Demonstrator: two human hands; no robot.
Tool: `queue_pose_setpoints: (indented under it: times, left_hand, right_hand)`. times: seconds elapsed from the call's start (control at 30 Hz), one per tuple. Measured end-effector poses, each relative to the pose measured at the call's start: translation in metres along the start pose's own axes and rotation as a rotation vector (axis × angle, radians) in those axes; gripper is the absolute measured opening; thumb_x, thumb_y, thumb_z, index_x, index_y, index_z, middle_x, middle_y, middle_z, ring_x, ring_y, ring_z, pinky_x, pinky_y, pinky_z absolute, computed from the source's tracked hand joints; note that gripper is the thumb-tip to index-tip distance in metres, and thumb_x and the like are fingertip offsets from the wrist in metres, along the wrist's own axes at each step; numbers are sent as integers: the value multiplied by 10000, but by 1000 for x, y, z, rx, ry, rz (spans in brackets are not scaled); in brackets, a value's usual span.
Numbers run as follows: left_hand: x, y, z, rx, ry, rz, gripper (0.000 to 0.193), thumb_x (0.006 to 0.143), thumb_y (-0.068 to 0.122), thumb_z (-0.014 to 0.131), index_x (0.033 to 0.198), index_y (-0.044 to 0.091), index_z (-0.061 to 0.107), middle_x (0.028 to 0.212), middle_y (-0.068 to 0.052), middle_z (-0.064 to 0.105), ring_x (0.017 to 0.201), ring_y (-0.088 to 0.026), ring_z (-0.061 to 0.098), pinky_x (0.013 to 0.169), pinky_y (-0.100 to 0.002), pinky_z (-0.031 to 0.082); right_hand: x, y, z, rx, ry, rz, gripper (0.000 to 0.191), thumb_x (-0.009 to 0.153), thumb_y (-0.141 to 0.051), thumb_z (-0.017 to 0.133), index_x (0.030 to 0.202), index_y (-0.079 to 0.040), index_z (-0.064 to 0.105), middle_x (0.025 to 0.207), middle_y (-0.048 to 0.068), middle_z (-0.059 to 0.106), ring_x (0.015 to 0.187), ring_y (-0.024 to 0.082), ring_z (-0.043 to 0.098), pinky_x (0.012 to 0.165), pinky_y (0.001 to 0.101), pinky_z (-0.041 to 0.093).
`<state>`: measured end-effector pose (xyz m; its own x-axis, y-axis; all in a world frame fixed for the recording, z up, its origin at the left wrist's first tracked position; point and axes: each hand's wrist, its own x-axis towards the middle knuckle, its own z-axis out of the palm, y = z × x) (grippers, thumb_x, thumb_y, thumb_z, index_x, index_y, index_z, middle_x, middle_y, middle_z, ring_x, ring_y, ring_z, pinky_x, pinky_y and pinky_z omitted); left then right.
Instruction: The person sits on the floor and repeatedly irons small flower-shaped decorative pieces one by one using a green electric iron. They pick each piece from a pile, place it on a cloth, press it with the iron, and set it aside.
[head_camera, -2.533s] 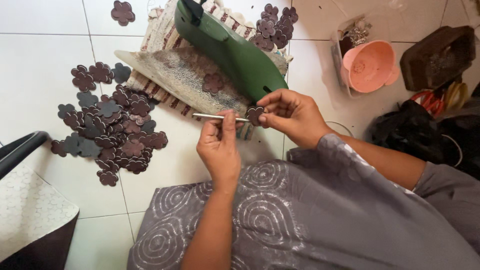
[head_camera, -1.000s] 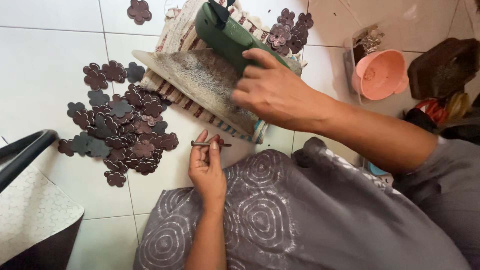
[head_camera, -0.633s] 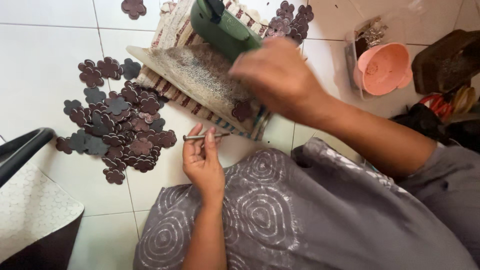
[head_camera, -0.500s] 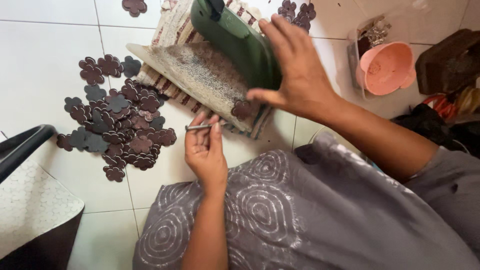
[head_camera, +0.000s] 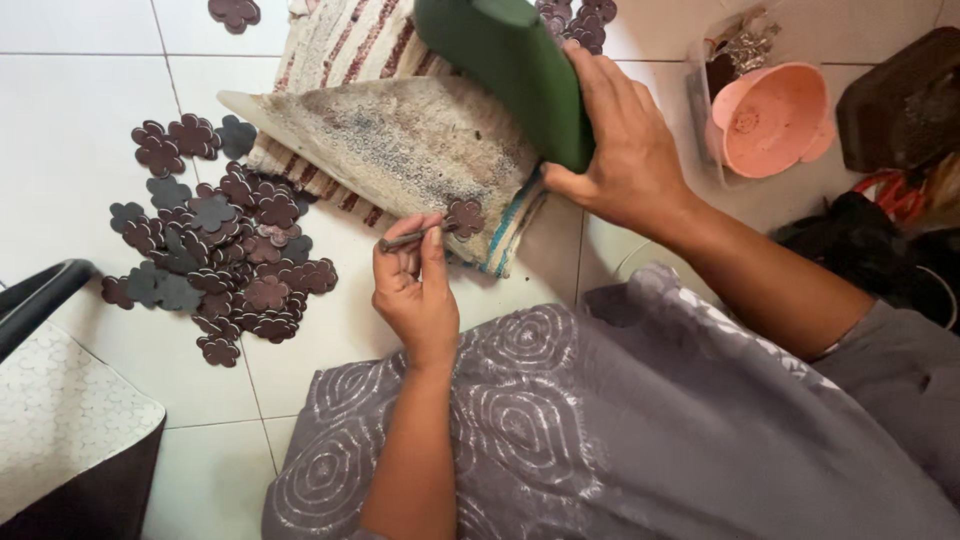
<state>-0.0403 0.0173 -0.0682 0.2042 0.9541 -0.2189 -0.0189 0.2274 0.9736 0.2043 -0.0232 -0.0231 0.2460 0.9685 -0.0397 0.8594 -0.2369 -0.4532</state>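
The left hand is closed in a pinch around a thin metal rod-like tool, its tip lying just beside a dark brown flower-shaped cutout that sits on the worn, speckled pad near that pad's near right corner. The right hand is wrapped around the lower end of a thick green block, fingers over its far side and thumb underneath, holding it tilted above the far right part of the pad. The pad rests on a striped woven mat laid on the white tiled floor. To the left of the mat, a loose heap of brown and grey flower cutouts is spread across the tiles, with more at the far edge of the view. A pink plastic bowl stands in a clear container to the right of the mat. Judging by this, the step in hand appears to be working a single flower piece on the pad: tool placed by the piece, block raised. The next move probably calls for steadying the tool upright on the flower with the fingertips kept low and clear, then bringing the block squarely down onto the tool's head; a slanted tool could skid off the piece.
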Motion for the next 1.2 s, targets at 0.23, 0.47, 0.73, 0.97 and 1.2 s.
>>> queue_pose_setpoints:
  times: [0.23,0.47,0.73,0.97,1.2]
  left_hand:
    - [-2,-1,2,20,-11,-12,188,1049,-20,618,1236,-36,602,1189,-130,726,1108,-155,704,991,-274,578]
    - [-3,-4,4,46,-1,25,174,1057,-12,626,1229,-32,608,1195,-122,726,1116,-145,704,1003,-268,577]
    - [-3,-2,5,38,-7,-8,167,1052,-9,633,1216,-39,620,1182,-116,726,1100,-141,704,981,-263,581]
    - [1,12,11,200,-24,92,136,1039,17,668,1171,-12,663,1130,-86,743,1036,-132,718,907,-269,592]
    - [3,35,14,650,-99,268,144,999,55,729,1140,76,707,1060,-85,757,949,-224,757,800,-340,603]
  right_hand:
    - [-9,-2,14,-105,66,-31,1105,806,-257,869,1650,-19,198,1581,236,346,1319,429,450,1131,504,399]
    - [-8,0,17,-133,72,-41,1162,776,-274,900,1641,-7,171,1574,245,344,1327,428,446,1116,502,396]
    - [-10,1,19,-133,80,-43,1155,785,-244,900,1648,-8,171,1590,237,343,1349,423,443,1129,504,396]
    - [-10,0,18,-152,67,-37,1173,774,-266,903,1643,-6,159,1579,254,339,1340,425,439,1110,509,395]
    - [-6,-1,7,-137,4,32,1130,738,-285,907,1609,-61,223,1550,225,400,1299,423,474,1050,525,409]
